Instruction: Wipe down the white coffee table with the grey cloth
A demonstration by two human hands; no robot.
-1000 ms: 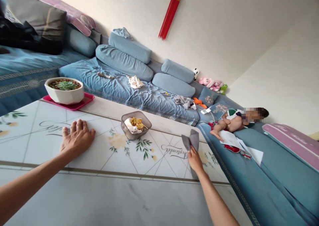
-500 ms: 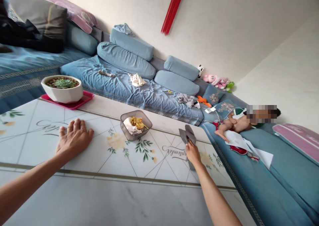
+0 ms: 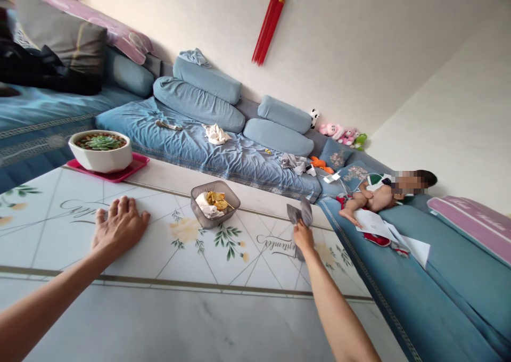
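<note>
My left hand (image 3: 120, 224) lies flat on a printed white mat (image 3: 239, 266), fingers spread, holding nothing. A little to the right of the middle, my right hand (image 3: 303, 237) pinches a folded grey cloth (image 3: 300, 214), which sticks out above and below my fingers and hides part of the mat's lettering. Between my hands stands a clear grey plastic basket (image 3: 214, 204) holding crumpled white tissue and yellow food scraps. It is nearer my left hand and touches neither hand.
A white faceted pot with a succulent (image 3: 100, 150) sits on a pink tray (image 3: 138, 162) at the mat's far left. Beyond the mat's edge lies a blue mattress (image 3: 199, 154) with bolsters and crumpled clothes. A person (image 3: 377, 197) lies on blue bedding at right, near papers (image 3: 377, 224).
My right hand with the grey cloth has shifted up and slightly left in the picture, towards the mat's far edge. My left hand stays flat on the mat.
</note>
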